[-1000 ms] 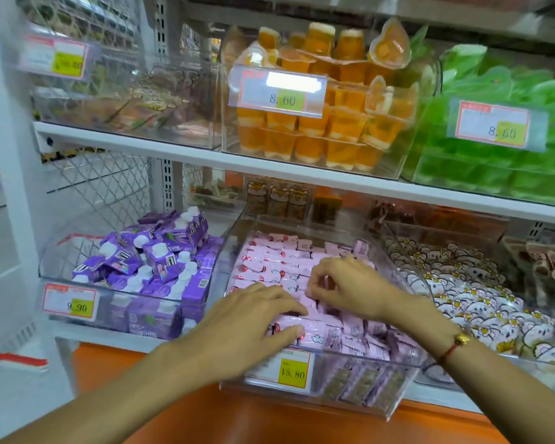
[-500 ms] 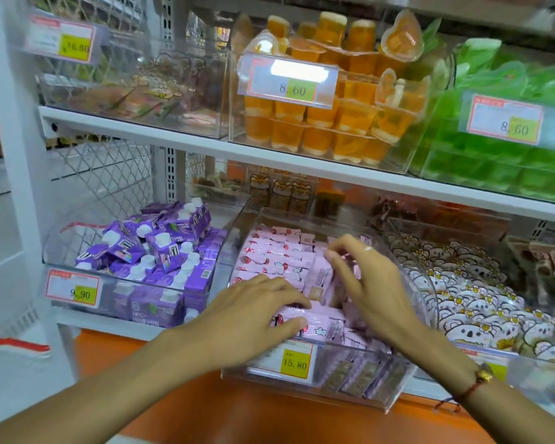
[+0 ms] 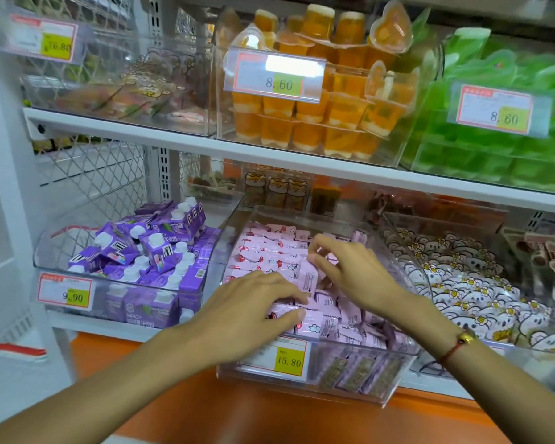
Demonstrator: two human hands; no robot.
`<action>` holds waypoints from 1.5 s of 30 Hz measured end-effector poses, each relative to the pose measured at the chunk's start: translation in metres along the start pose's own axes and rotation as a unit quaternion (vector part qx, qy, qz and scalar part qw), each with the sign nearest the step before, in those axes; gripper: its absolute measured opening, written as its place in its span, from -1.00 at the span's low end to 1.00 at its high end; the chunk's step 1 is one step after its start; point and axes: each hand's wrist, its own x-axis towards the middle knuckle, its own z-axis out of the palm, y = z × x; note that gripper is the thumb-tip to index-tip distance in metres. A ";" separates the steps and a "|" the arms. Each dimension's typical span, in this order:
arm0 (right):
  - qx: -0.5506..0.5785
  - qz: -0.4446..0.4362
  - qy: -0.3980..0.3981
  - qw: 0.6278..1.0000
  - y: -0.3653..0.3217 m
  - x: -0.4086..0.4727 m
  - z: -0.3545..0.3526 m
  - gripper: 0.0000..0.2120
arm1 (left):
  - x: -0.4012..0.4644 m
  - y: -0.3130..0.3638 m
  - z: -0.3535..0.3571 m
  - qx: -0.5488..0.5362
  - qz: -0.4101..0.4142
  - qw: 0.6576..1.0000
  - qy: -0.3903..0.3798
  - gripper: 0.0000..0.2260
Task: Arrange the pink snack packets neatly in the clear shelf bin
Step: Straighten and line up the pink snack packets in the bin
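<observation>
The clear shelf bin [image 3: 394,376] sits on the lower shelf, full of pink snack packets [image 3: 263,251]. The ones at the back left lie in tidy rows; those at the front right are jumbled. My left hand [image 3: 250,315] lies flat on the front packets, fingers straight and pressing them down. My right hand [image 3: 353,270] reaches into the middle of the bin with curled fingers. Its thumb and fingertips pinch one pink packet [image 3: 306,278] that stands on edge.
A bin of purple cartons [image 3: 148,251] stands to the left, and a bin of white bear-print packets [image 3: 462,283] to the right. A yellow 15.80 price tag [image 3: 285,357] hangs on the bin's front. The upper shelf holds orange jelly cups [image 3: 318,116] and green packs [image 3: 510,139].
My right hand has lifted off the packets, curled and tipped one packet up on edge. My left hand has stayed pressed on the front packets.
</observation>
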 end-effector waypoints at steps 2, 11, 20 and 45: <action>-0.024 -0.029 0.046 0.998 -0.003 0.003 -0.003 -0.88 | -0.002 -0.001 0.000 -0.006 0.005 1.000 0.008 -0.71; 0.351 0.080 0.342 0.868 -0.017 -0.012 -0.021 -0.88 | -0.005 0.004 -0.001 -0.172 -0.093 0.965 0.178 -0.73; 0.623 0.193 0.157 0.741 -0.024 -0.025 -0.016 -0.74 | 0.000 0.010 -0.009 -0.273 -0.029 0.935 0.224 -0.76; 0.082 0.022 -0.016 0.996 0.005 -0.048 0.006 -0.82 | 0.001 -0.008 -0.019 -0.286 -0.101 0.917 0.260 -0.73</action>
